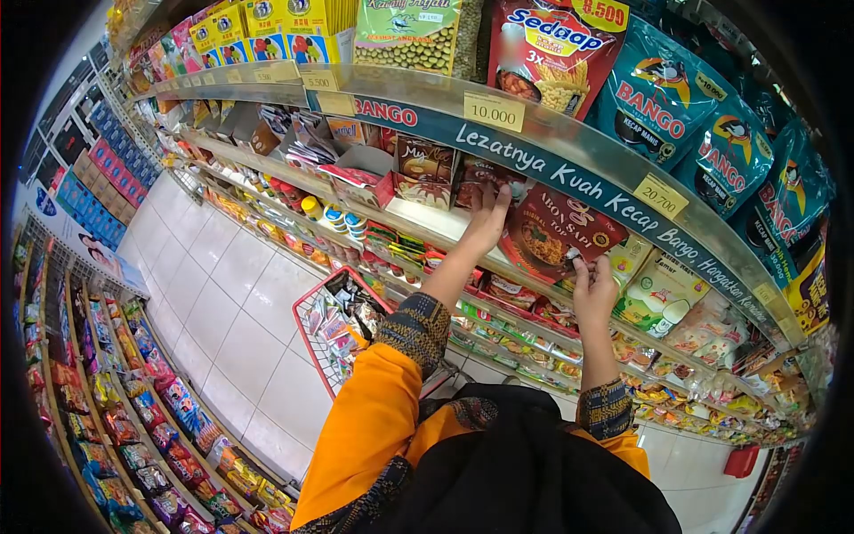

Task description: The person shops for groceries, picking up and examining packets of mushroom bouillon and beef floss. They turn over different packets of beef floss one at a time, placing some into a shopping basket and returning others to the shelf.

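A dark red packet labelled Abon Sapi leans at the shelf front, tilted, with a picture of shredded food on it. At its lower right edge my right hand pinches it between thumb and fingers. My left hand reaches into the shelf to the left of that packet. Its fingers are stretched up against another dark red packet standing farther back, partly covered by the hand. A brown box stands just left of my left hand.
Overhead runs a shelf edge with a 10.000 price tag; teal Bango pouches stand above it. A green-and-white packet sits right of my right hand. Below left is a red-rimmed shopping basket with goods, over tiled floor. Snack shelves line the left.
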Tool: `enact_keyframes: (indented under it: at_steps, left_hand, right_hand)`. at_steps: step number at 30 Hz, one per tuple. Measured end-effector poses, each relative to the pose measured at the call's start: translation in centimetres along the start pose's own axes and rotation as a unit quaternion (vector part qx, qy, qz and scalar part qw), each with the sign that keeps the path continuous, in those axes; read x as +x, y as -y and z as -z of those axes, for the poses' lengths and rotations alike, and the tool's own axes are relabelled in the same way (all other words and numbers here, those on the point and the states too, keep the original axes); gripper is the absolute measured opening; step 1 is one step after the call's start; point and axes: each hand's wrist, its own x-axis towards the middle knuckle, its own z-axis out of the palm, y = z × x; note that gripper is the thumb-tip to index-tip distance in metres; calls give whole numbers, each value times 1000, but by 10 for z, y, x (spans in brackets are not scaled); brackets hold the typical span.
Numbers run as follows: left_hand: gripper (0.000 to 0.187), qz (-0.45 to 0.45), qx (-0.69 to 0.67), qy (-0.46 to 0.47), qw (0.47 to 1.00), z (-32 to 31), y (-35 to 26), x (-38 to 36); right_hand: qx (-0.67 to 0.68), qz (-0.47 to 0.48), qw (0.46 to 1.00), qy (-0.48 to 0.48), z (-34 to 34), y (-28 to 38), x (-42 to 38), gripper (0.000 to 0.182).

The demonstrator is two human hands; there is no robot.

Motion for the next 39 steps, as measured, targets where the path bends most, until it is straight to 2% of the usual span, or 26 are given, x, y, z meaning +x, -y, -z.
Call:
enact_keyframes:
  at_steps: [4, 5, 6, 7, 8, 9, 10, 12, 13, 15, 19, 21, 25, 27, 28, 30, 36, 39]
  left_hand:
    - [77, -7, 5, -5, 1000, -3, 12, 17]
    - [64, -116, 354, -60, 926, -11, 32, 25]
    - [52, -208, 652, -107, 721, -16, 48, 32]
    - [52, -209, 652, -106, 721, -13, 34, 24]
    - [51, -163, 498, -142, 840, -9, 19, 15]
    - [53, -112, 323, -172, 924, -5, 7, 10]
    - [53, -113, 324, -172, 924, -4, 4, 11]
    - [50, -81, 460, -135, 874, 0, 3, 13]
    - [50, -80, 461, -135, 873, -2, 5, 18]
    - [45, -31, 535, -159, 829, -9, 9, 30]
    - [37, -16, 523, -135, 841, -6, -3, 36]
    - [32, -43, 543, -159, 823, -8, 6, 42]
    - [31, -56, 540, -163, 824, -1, 10, 37]
    - [28, -155, 605, -198, 756, 8, 15, 27]
    - [28, -154, 607, -198, 754, 14, 17, 22]
    - [32, -244, 620, -221, 712, 24, 20, 11]
    - [42, -221, 583, -201, 755, 32, 11, -5]
    - [35, -199, 586, -189, 763, 32, 7, -10]
  right_hand:
    - [11, 21, 1000, -10, 0, 2, -1, 16]
    - [8, 20, 1000, -9, 0, 1, -1, 16]
    - [9, 20, 1000, -9, 0, 2, -1, 16]
    - [11, 19, 1000, -7, 0, 2, -1, 16]
    - [14, 18, 1000, -5, 0, 3, -1, 16]
    - [14, 18, 1000, -7, 0, 3, 0, 16]
    - [8, 21, 1000, -10, 1, 3, -1, 15]
    - [4, 22, 1000, -11, 0, 5, 0, 15]
    - [15, 18, 1000, -12, -1, 6, 0, 14]
    - [26, 11, 1000, -11, -3, 6, 0, 14]
    - [19, 24, 999, -27, -7, 7, 1, 13]
    - [33, 19, 999, -28, -6, 7, 3, 13]
    - [20, 19, 999, -22, -6, 5, 2, 14]
    - [24, 28, 999, -29, -8, 6, 3, 14]
    - [32, 31, 998, -34, -9, 3, 3, 14]
    - [42, 33, 998, -38, -11, 1, 3, 14]
    - [28, 22, 999, -42, -13, -1, 3, 14]
    - [53, -1, 998, -41, -15, 3, 3, 15]
